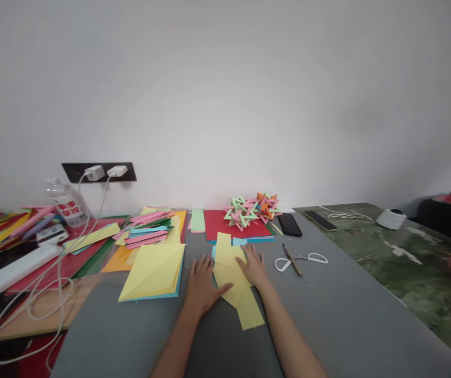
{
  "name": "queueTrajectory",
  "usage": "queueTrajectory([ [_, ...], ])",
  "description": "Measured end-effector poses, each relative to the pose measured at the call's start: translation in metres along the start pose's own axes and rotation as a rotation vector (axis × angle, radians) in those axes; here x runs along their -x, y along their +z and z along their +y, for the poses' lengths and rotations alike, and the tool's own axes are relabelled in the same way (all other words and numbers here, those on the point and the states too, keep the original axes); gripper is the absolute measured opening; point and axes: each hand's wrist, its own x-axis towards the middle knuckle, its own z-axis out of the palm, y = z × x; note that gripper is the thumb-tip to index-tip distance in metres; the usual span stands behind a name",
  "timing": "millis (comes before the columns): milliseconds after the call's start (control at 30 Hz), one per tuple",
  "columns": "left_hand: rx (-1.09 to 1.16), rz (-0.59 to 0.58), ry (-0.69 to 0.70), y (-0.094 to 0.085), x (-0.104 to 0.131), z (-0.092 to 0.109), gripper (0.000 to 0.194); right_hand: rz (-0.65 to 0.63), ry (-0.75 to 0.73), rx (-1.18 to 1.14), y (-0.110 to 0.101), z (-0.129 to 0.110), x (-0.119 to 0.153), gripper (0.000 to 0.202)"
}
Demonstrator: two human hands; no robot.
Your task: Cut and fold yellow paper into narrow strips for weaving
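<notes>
Yellow, flat paper pieces (230, 269) lie overlapped on the smooth grey bench (130, 336) between the bare left hand (202, 287) and bare right hand (255, 268), each grip spread with its thumb on them, so uneven pressure could skew or crease the layers.

Colour record: yellow paper on a grey tabletop (347, 315).
Loose paper pieces (250, 310): plain yellow, light blue showing at the upper edges. Square paper stack (156, 265): yellow top, blue along the lower edge. Strip pile (148, 229): pink, green and blue. Left paper model (241, 212): pale green and pink; right paper model (267, 206): orange, pink and some green. Sheet behind (214, 223): solid red, blue edge beneath. Phone (289, 224): black. Scissors (317, 258): white handles. Adjoining surface (418, 283): mottled green, irregular whitish patches. Bottle label (69, 206): red markings on white. Wall panel (121, 178): black, with white plugs (95, 172). Cable (32, 307): white.
</notes>
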Motion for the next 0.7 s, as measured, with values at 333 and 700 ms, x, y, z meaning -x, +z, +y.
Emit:
queueTrajectory([
  [333,0.042,-0.02,-0.052,0.0,0.001,0.0,0.099,0.137,-0.203,-0.449,-0.008,-0.008,0.003,0.042],
  [700,0.073,-0.05,-0.059,-0.005,0.0,0.001,0.089,0.334,0.436,0.201,-0.09,0.13,0.027,0.111],
])
